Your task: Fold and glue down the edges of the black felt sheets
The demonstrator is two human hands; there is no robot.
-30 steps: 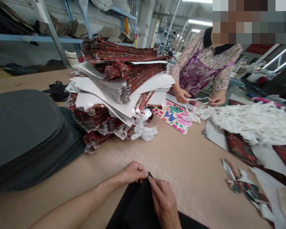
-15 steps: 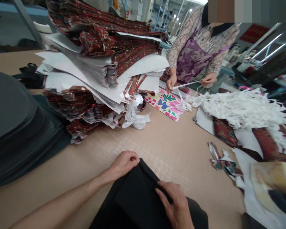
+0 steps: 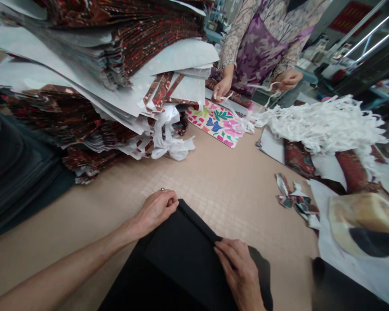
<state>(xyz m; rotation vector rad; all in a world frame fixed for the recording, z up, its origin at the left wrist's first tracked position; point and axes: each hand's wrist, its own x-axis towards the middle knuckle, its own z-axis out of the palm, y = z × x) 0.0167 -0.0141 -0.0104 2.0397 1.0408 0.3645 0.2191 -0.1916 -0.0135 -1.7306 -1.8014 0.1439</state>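
Note:
A piece of black fabric (image 3: 188, 259) lies on the brown-covered table (image 3: 246, 190) in front of me, its far edge folded over into a narrow strip. My left hand (image 3: 160, 207) pinches the far left corner of this fabric between thumb and fingers. Along the same edge, farther right, my right hand (image 3: 240, 268) grips the fold with its fingers pressed together. Part of the fabric passes under the right hand and is hidden there.
Tall stacks of red patterned fabric (image 3: 162, 43) with white sheets rise at the left, beside dark cut layers (image 3: 16, 172). Across the table a co-worker's hands (image 3: 222, 88) handle white strips near a floral piece (image 3: 218, 123). White strips (image 3: 324, 125) and scraps (image 3: 296, 201) lie right.
The view has shifted, so the stacks appear larger and farther left. Both my hands stay on the fabric's edge, which looks straighter now. The co-worker's hands have moved apart slightly.

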